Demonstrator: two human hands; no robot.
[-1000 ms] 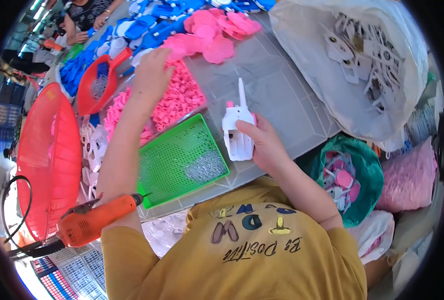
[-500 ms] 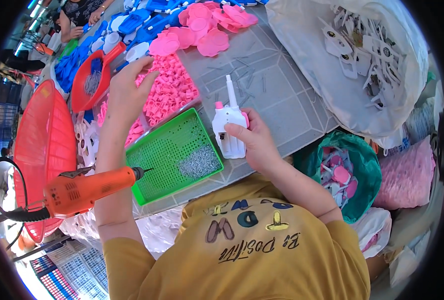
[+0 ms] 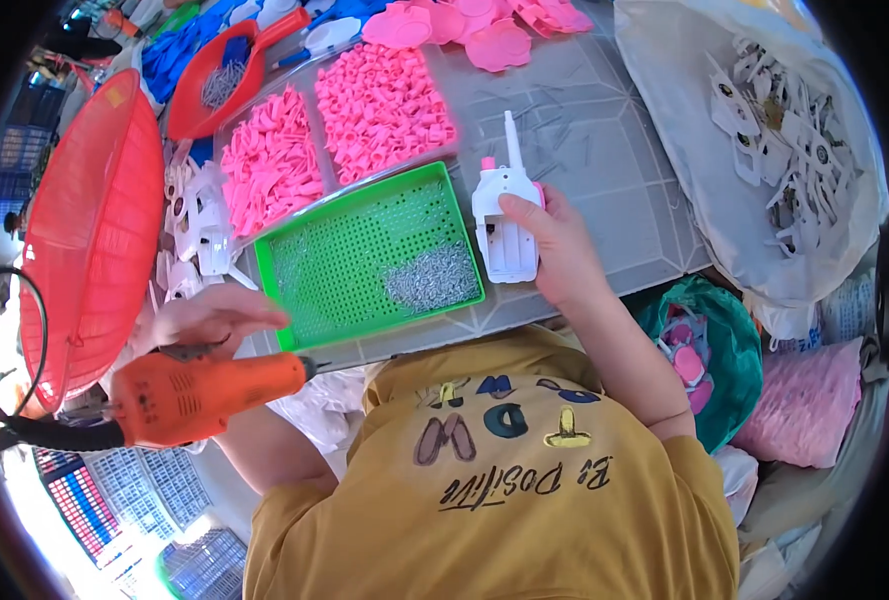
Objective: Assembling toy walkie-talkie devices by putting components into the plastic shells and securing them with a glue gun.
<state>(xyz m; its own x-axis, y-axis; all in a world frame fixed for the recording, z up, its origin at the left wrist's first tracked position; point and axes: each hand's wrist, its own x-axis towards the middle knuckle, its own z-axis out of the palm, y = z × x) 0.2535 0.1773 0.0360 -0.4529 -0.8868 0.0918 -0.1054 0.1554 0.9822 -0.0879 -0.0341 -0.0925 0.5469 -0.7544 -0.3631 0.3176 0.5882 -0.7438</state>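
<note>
In my right hand [image 3: 562, 240] is a white plastic toy walkie-talkie [image 3: 509, 250], upright over the table, its thin antenna pointing away from me. Pink pieces show at its top and side, and my thumb lies across its front. My left hand [image 3: 204, 315] is beside the orange electric screwdriver [image 3: 209, 392], fingers stretched out above its body and not wrapped round it. The screwdriver partly hides that hand and wrist. Between the hands stands a green perforated tray [image 3: 339, 262] with a heap of small silver screws [image 3: 432, 280].
Behind the tray, a clear divided box holds small pink parts [image 3: 384, 110]. A red scoop [image 3: 189, 105] carries metal pins; a large red basket [image 3: 89, 240] stands at left. White parts fill a sack [image 3: 654, 60] at right, above a green bag [image 3: 739, 350].
My left hand has come back from above the pink parts to the screwdriver. My right hand keeps hold of the toy walkie-talkie. The whole view has shifted.
</note>
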